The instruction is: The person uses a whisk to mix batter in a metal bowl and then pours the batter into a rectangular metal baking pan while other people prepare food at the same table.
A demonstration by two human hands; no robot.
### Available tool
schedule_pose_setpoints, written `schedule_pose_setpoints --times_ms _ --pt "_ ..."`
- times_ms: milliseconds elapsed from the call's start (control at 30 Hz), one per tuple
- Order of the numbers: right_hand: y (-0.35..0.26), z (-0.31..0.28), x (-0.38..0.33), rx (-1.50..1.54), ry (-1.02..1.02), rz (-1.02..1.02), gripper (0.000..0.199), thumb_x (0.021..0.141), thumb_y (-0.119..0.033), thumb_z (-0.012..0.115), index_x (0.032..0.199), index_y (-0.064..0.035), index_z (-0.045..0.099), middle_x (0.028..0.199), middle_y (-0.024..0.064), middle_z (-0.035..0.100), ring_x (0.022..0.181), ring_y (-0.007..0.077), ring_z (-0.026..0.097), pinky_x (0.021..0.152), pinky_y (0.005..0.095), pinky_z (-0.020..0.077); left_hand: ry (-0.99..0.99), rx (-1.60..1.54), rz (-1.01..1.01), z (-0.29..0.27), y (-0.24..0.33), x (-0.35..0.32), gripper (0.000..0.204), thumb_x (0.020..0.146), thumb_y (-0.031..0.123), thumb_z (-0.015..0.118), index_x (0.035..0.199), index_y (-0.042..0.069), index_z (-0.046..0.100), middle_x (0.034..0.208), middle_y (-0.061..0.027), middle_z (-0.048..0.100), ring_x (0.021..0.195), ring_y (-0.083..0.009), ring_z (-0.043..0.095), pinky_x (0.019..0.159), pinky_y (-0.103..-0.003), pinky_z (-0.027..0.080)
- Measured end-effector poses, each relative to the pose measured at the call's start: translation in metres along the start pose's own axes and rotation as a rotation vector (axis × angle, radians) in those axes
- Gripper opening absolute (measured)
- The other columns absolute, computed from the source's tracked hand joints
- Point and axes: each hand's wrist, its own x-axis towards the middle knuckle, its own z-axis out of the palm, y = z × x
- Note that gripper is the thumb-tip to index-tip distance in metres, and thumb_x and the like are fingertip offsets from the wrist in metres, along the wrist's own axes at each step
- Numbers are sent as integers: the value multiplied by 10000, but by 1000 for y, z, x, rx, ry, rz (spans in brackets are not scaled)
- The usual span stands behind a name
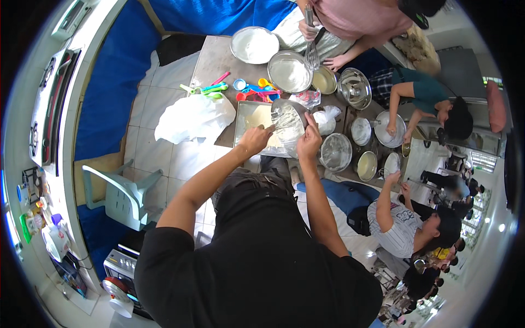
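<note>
My right hand (pixel 309 136) grips the rim of a metal mixing bowl (pixel 299 109), tilted over a rectangular baking pan (pixel 238 123). Pale, creamy batter (pixel 290 133) coats the bowl's inside, and more batter lies in the pan. My left hand (pixel 256 139) is closed above the pan, its fingertips at the wires of a whisk (pixel 283 117) that reach into the bowl. The whisk's handle is mostly hidden by my fingers. Colourful measuring spoons and cups (pixel 257 90) lie just beyond the pan.
A white plastic bag (pixel 197 119) hangs over the table's left edge. Several metal bowls stand beyond and to the right, including a floury one (pixel 290 71). Across the table a person holds another whisk (pixel 311 54). Other people work at the right. A pale green chair (pixel 123 197) stands at left.
</note>
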Motion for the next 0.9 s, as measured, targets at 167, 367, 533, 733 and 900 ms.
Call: schedule_pose_setpoints --times_ms 167,367,533,733,900 --pt "10 -3 1 -90 9 -41 145 762 186 457 785 72 543 1379 145 677 1369 402 561 1162 573 410 -110 50 -43 26 -41 -32 306 1046 245 537 1308 119 631 913 -242 725 837 -417 737 723 -522 599" --pt "30 -6 -20 -152 -62 0 111 773 170 473 755 69 516 1387 133 672 1370 401 557 1151 575 414 -90 -18 -28 6 -4 -15 309 1048 289 548 1308 166 662 907 -222 726 836 -424 723 756 -527 581" --pt "10 4 -9 -20 -47 26 110 776 169 469 732 70 489 1379 155 674 1360 398 568 1141 554 425 -22 44 73 35 -2 3 322 1050 281 555 1351 193 628 932 -230 718 800 -429 714 695 -526 584" --pt "19 -5 5 -94 2 -2 116 766 163 456 760 57 502 1398 137 668 1382 398 550 1153 574 407 -34 25 31 45 -36 -24 311 1040 268 557 1321 200 673 939 -214 734 833 -402 737 717 -516 597" --pt "28 0 -4 -208 -73 -36 132 756 172 449 773 56 510 1418 129 657 1421 395 510 1165 604 379 -155 58 -118 24 -38 -28 223 993 226 592 1122 115 737 878 -227 747 857 -401 746 753 -523 594"
